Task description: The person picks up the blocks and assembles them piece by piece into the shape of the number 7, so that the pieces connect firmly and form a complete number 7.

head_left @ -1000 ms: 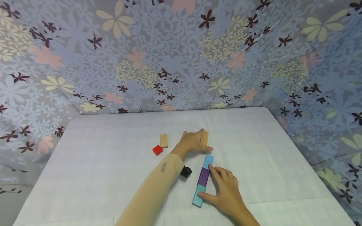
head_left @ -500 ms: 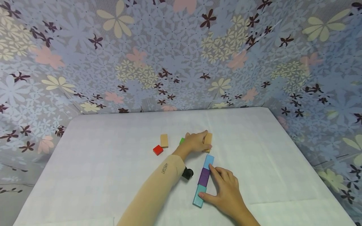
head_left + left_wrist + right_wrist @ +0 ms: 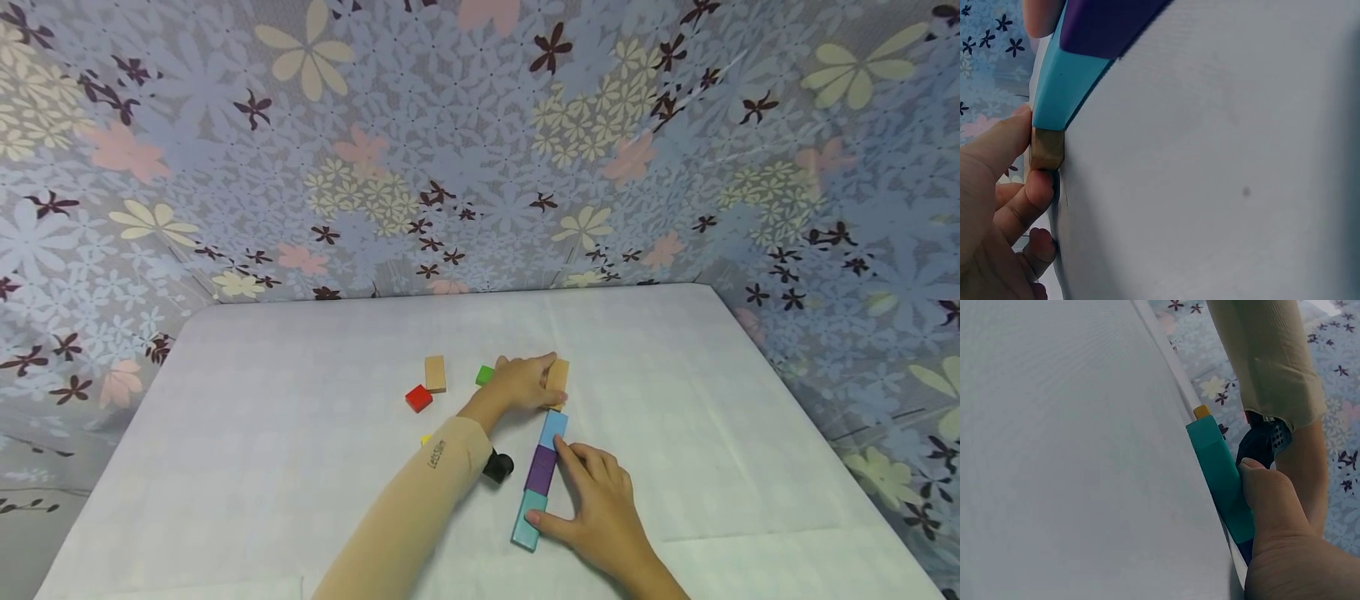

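Note:
In the head view, my left hand point(image 3: 521, 383) pinches a plain wooden block point(image 3: 557, 385) between thumb and fingers. Its near end sits right at the far end of a light blue block point(image 3: 553, 427). Behind that, in one slanting row, lie a purple block point(image 3: 541, 470) and a teal block point(image 3: 528, 521). Alongside the row rests my right hand point(image 3: 600, 508), thumb on the teal block and index fingertip at the light blue one's edge. From the left wrist, the wooden block's end point(image 3: 1047, 149) shows against the light blue block point(image 3: 1075, 81).
Left of the hands lie another wooden block point(image 3: 435, 374), a red block point(image 3: 418, 398) and a green block point(image 3: 484, 376). A yellow block point(image 3: 426, 439) is mostly hidden by the left sleeve point(image 3: 420, 500). A black wrist camera point(image 3: 498, 467) sits under the left wrist. White cloth point(image 3: 735, 467) covers the table.
My left hand has drawn the wooden block right and nearer, up to the light blue block's end. The green and yellow blocks have come into sight. The right hand stays in place.

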